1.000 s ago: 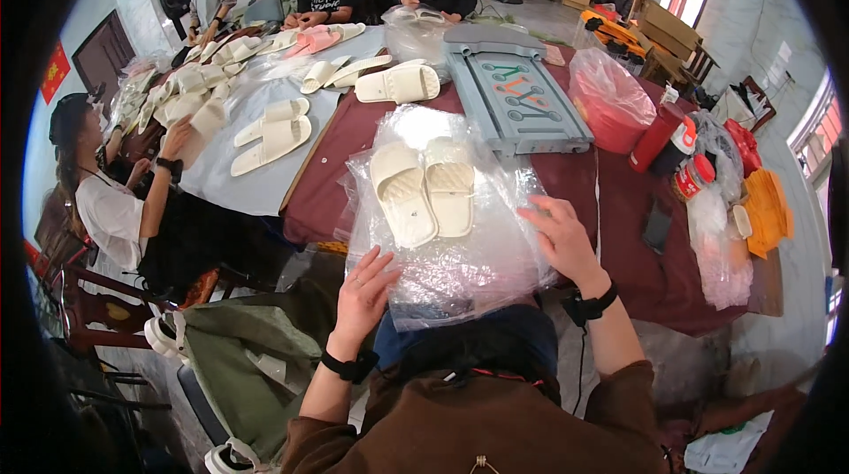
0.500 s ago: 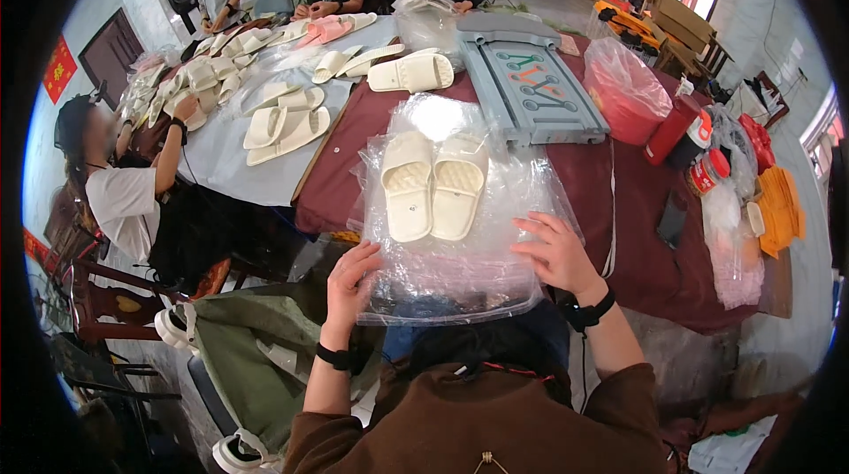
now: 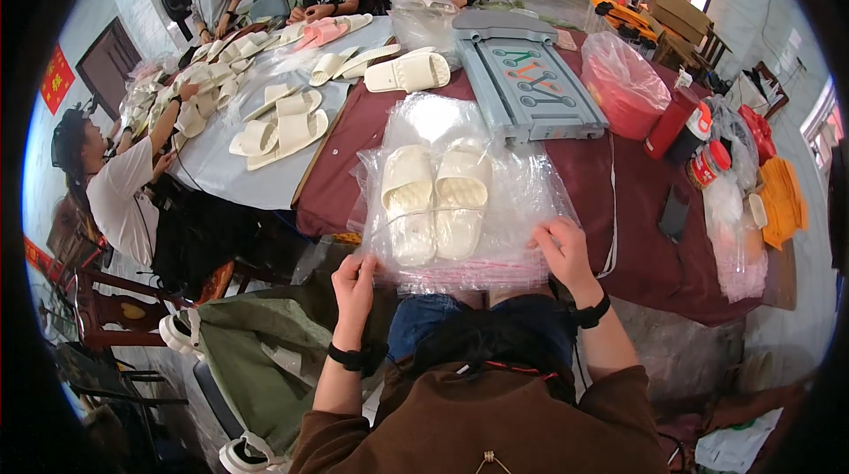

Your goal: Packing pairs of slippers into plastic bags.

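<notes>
A pair of cream slippers lies side by side, toe straps away from me, on a stack of clear plastic bags at the table's near edge. Clear film covers the heel halves, its edge crossing just below the straps. My left hand is closed in a pinch on the near left corner of the film. On the right side, my right hand pinches the film too, fingers bent. Pink strips show along the near ends of the bags.
A grey folding stool lies beyond the bags. Right of it are a red bag-lined bucket, a red bottle, a jar and a phone. More cream slippers lie left, where a co-worker reaches over the table.
The near end of the plastic has come up over the slippers' heels. Both my hands went from lying spread on the bags to pinching the film. The co-worker at left leans farther forward.
</notes>
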`<state>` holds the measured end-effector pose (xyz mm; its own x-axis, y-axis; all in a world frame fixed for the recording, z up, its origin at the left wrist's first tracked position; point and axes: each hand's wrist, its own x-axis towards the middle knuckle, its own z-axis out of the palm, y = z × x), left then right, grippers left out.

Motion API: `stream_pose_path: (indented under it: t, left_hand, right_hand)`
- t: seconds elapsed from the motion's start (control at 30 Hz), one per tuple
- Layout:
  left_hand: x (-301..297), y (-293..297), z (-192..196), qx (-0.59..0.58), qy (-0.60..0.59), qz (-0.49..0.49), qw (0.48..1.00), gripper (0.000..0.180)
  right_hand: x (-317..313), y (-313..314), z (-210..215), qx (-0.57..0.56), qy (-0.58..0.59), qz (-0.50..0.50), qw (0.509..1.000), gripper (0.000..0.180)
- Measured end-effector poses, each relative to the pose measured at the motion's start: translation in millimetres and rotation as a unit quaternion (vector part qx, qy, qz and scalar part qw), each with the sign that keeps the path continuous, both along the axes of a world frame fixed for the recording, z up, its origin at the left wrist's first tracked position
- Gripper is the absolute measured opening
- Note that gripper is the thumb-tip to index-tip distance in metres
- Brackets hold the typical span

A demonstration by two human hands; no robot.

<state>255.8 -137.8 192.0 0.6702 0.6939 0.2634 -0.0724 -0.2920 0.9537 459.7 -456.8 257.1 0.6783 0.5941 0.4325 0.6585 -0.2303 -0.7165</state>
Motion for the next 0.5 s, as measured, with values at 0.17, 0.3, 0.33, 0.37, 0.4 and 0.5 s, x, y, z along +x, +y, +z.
stream_pose_path:
  t: [0.17,0.3,0.33,0.37,0.4,0.5]
  left_hand:
    - [17.5,-14.0,17.6,-0.039,0.012,-0.031,0.999,0.028]
    - [26.6,-18.1,22.3,-0.056,0.065,0.014,0.996,0.021]
    - [27.7,-19.6,22.9,-0.028,0.087,0.037,0.995,0.018]
    - [28.6,-20.7,24.2,0.0,0.109,0.06,0.992,0.021]
    - [27.3,-21.0,27.0,0.039,0.156,0.091,0.983,0.033]
    - [29.9,-26.5,36.1,0.358,0.081,0.195,0.91,0.039]
  right_hand:
    - [4.4,28.4,-7.9,-0.007,0.019,-0.185,0.982,0.023]
    - [14.7,35.2,-27.8,-0.043,-0.013,-0.22,0.974,0.024]
    - [13.7,36.2,-28.4,-0.06,-0.017,-0.224,0.973,0.025]
    - [13.0,37.4,-28.9,-0.077,-0.021,-0.228,0.97,0.025]
    - [13.7,39.3,-29.6,-0.077,-0.021,-0.227,0.971,0.025]
    - [13.6,41.9,-32.9,-0.099,-0.048,-0.246,0.963,0.021]
